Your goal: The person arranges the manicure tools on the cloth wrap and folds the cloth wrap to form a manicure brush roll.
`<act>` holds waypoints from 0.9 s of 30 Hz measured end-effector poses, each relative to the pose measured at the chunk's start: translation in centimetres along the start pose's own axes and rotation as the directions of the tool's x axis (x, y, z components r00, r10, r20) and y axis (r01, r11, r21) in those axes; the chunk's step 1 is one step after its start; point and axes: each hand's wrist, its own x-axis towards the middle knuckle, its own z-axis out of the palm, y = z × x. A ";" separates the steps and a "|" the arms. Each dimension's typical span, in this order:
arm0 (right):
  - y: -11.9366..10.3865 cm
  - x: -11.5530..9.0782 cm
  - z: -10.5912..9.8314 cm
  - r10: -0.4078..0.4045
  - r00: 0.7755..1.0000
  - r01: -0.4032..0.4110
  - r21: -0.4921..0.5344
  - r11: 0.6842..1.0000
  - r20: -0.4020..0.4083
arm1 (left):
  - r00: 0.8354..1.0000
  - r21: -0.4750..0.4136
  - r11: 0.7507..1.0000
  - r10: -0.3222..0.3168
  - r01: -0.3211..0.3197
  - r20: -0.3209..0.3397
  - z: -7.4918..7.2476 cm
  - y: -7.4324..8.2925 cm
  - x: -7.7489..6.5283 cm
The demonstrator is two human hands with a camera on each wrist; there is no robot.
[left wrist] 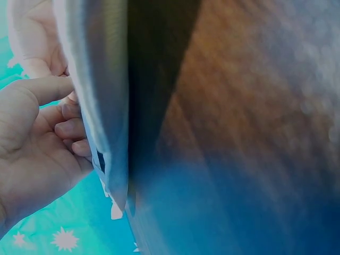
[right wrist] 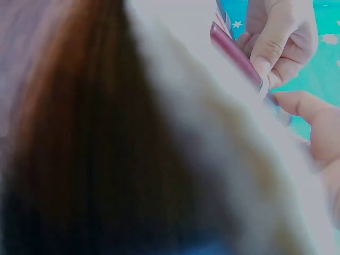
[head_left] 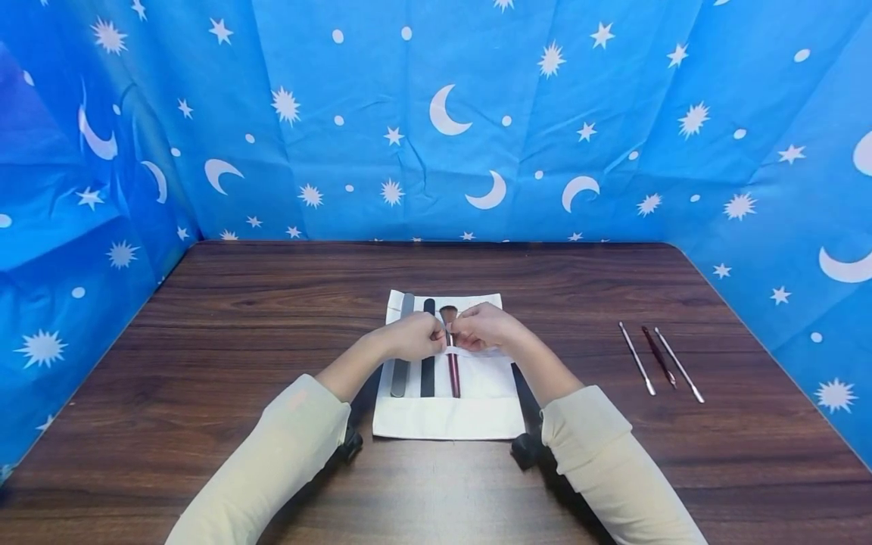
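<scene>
The red-handled brush (head_left: 454,375) is lying on the white cloth (head_left: 443,418) right beneath the person's two hands, its bristles pointing toward the far edge and its handle reaching down to the cloth's near fold. From where I'm standing, the left hand (head_left: 415,337) is pinching the white band (head_left: 477,353) between thumb and forefinger, just beside the shaft. The right hand (head_left: 480,327) is curling its fingers on the other side; whether it is gripping the band or the brush I cannot tell. The black file (head_left: 428,378) is lying just left of the brush, with the grey file (head_left: 400,378) beyond it. Dark wooden tabletop (head_left: 225,318) is stretching out on both sides of the cloth; on the right, well apart, two silver tools (head_left: 636,359) are flanking a dark red one (head_left: 658,356). The table's far edge is meeting a blue curtain (head_left: 381,91) printed with moons and stars.
</scene>
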 end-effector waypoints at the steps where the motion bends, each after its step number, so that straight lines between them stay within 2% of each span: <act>1: 0.0 -0.1 0.0 -0.005 1.000 0.005 -0.031 1.000 -0.001 | 1.000 -0.003 1.000 0.001 -0.001 0.001 0.0 0.0 0.0; 6: 0.0 -0.4 -0.3 -0.040 0.999 0.038 -0.188 0.981 -0.002 | 1.000 0.000 1.000 -0.006 0.006 -0.001 0.0 0.1 0.1; 9: -0.2 -0.8 -0.8 -0.065 0.997 0.047 -0.298 0.953 -0.052 | 1.000 0.003 1.000 -0.002 0.002 -0.005 0.1 0.1 0.2; 11: -0.4 -1.3 -1.6 -0.069 0.992 0.031 -0.337 0.941 -0.103 | 1.000 -0.005 1.000 0.004 -0.004 -0.007 0.1 0.2 0.2; 14: -0.6 -2.1 -3.2 -0.070 0.983 0.009 -0.329 0.944 -0.171 | 1.000 -0.015 1.000 0.000 0.000 -0.010 0.2 0.2 0.4; 18: -0.3 -3.6 -6.0 -0.108 0.972 0.048 -0.277 0.960 -0.207 | 0.999 0.019 1.000 -0.023 0.023 -0.024 0.4 0.0 0.7; 22: 0.8 -5.5 -8.7 -0.146 0.959 0.081 -0.257 0.963 -0.244 | 0.998 0.029 0.999 -0.040 0.041 -0.039 0.3 0.3 1.0; 27: 2.9 -7.7 -11.5 -0.121 0.949 0.058 -0.218 0.974 -0.290 | 0.997 0.071 0.997 -0.038 0.043 -0.071 0.5 1.3 1.9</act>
